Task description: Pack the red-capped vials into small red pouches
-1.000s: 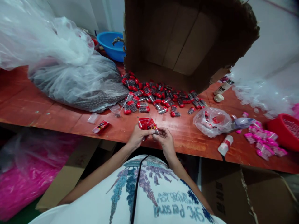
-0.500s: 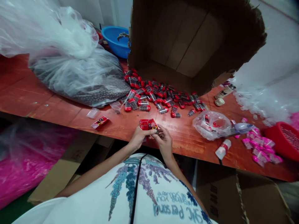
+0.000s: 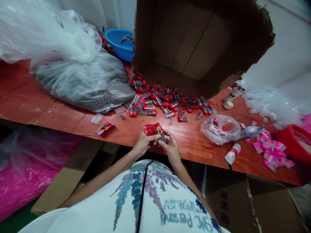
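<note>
The left hand (image 3: 143, 142) is clamping the red packet (image 3: 153, 129) above its thumb. Just beside it, the right hand (image 3: 170, 145) is pinching the packet's clear, dark-filled end over the table (image 3: 126, 131).

Seemingly a packing workshop: bulk bead bag (image 3: 85, 81), heaped small containers (image 3: 162, 97), cardboard box (image 3: 191, 42).

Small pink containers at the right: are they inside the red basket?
No, the pink containers lie heaped on the table, beside the red basket.
</note>
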A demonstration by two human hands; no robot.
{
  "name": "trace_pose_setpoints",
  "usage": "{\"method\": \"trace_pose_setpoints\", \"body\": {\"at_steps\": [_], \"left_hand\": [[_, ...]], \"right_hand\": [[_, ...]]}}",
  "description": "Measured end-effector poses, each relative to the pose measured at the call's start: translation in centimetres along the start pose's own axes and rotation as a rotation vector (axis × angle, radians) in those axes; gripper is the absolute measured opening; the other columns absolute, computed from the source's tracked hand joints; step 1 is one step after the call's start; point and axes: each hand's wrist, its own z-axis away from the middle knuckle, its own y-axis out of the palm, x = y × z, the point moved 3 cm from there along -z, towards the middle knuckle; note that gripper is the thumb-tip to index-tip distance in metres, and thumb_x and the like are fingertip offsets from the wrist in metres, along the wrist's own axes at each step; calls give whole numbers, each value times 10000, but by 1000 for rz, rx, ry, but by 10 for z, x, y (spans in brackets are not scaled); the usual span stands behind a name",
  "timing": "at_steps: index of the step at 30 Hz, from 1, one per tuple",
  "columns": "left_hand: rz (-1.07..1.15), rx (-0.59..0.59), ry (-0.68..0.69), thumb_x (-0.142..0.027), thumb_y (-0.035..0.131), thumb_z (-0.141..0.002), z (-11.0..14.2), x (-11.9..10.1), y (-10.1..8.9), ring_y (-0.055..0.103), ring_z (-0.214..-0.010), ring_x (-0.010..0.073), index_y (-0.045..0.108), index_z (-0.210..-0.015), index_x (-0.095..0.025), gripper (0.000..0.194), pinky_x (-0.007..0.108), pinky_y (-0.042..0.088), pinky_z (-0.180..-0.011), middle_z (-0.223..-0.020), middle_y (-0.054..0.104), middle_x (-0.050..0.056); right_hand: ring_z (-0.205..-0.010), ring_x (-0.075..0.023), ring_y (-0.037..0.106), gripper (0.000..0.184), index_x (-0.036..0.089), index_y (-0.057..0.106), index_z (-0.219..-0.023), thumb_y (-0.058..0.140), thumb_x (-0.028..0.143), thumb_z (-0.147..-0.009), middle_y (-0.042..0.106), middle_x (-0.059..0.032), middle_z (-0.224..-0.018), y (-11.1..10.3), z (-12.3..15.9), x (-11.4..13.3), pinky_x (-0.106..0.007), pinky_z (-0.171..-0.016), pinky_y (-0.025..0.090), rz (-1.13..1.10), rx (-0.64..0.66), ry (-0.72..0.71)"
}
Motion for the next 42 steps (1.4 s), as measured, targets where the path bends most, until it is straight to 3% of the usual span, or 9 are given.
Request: {"method": "trace_pose_setpoints", "body": {"at_steps": [4, 8, 16, 21, 24, 28, 34, 39, 42], "left_hand": [[31, -21, 23, -214, 814, -566, 2, -1, 4, 515, -444, 79, 676, -759, -132, 251, 201, 417, -446, -618, 647, 0], [28, -81, 73, -214, 825, -546, 2, -2, 5, 532, -465, 89, 667, -760, -134, 278, 212, 440, -468, -616, 640, -8], [-47, 20, 55, -201, 816, -562, 7, -8, 4, 505, -444, 71, 662, -807, -131, 298, 183, 400, -424, -641, 649, -2], [-77, 8, 42, -211, 819, -557, 10, -8, 7, 505, -448, 71, 664, -794, -135, 293, 184, 402, -430, -638, 649, -3], [-90, -5, -2, -226, 819, -559, 9, -5, 7, 488, -433, 68, 666, -737, -128, 254, 181, 384, -415, -587, 622, -8], [-53, 8, -42, -230, 823, -551, 8, -1, 7, 506, -452, 74, 673, -731, -132, 254, 179, 386, -418, -610, 632, -1], [-13, -58, 31, -231, 823, -542, 7, -2, 6, 544, -492, 98, 650, -701, -141, 251, 215, 453, -498, -607, 627, -13], [-6, -14, 32, -188, 820, -536, 7, -2, 10, 622, -633, 147, 683, -827, -138, 326, 255, 500, -610, -738, 687, 20], [9, 13, 23, -190, 814, -550, 8, 2, 12, 634, -673, 150, 688, -843, -139, 323, 258, 507, -647, -765, 697, 26]], "right_hand": [[-894, -174, 613, 488, 237, 570, -1163, 705, 249, -694, 613, -46, -1090, -6, 0, 3, -330, -823, 527, 163, -94, -109], [-923, -181, 605, 494, 251, 566, -1160, 716, 238, -689, 592, -52, -1129, -6, 4, 6, -334, -831, 519, 240, -89, -153], [-770, -176, 647, 502, 255, 496, -1146, 731, 258, -702, 666, -2, -873, -1, 11, 6, -323, -729, 541, 29, 42, -6], [-945, -186, 617, 487, 264, 554, -1185, 706, 232, -724, 589, -45, -1128, -4, 12, 8, -337, -847, 519, 127, 5, -126], [-1002, -195, 591, 449, 274, 613, -1164, 704, 232, -726, 539, -48, -1168, -5, 11, 6, -346, -886, 504, 205, -17, -190], [-943, -175, 602, 436, 289, 637, -1136, 719, 230, -712, 526, -31, -1124, -8, 9, 5, -331, -851, 520, 143, -8, -168], [-875, -163, 612, 460, 286, 629, -1121, 755, 264, -679, 503, -41, -1195, -9, 6, 10, -323, -811, 544, 178, 37, -147], [-971, -194, 612, 568, 280, 555, -1215, 753, 250, -683, 548, -50, -1221, -5, 9, 8, -349, -860, 531, 127, 46, -117], [-1055, -209, 587, 543, 280, 576, -1214, 737, 237, -697, 547, -48, -1251, -5, 10, 6, -353, -895, 516, 113, 40, -130]]}}
